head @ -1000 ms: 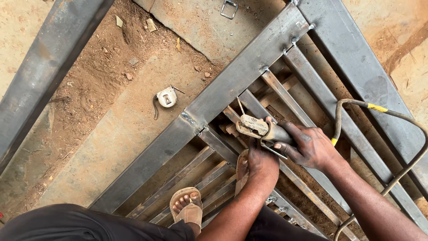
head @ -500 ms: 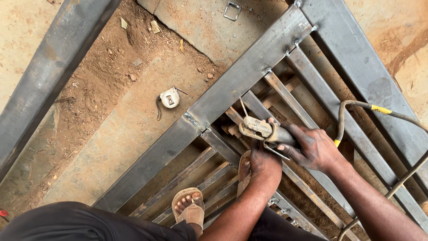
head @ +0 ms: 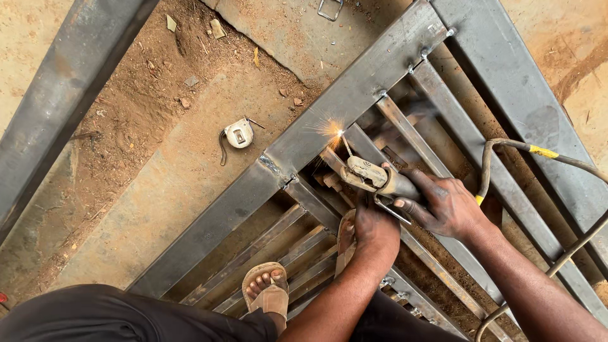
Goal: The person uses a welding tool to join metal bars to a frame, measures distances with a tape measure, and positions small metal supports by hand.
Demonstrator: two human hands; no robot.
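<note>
The right hand (head: pixel 443 206) grips the electrode holder (head: pixel 373 177), its rod sparking at a joint of the steel frame (head: pixel 342 107). The left hand (head: pixel 375 228) clenches beneath, steadying it.

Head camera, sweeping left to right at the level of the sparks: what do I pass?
Dark steel beam → small round tape measure on the ground → orange welding sparks → metal electrode holder → right hand → grey cable with yellow band.
</note>
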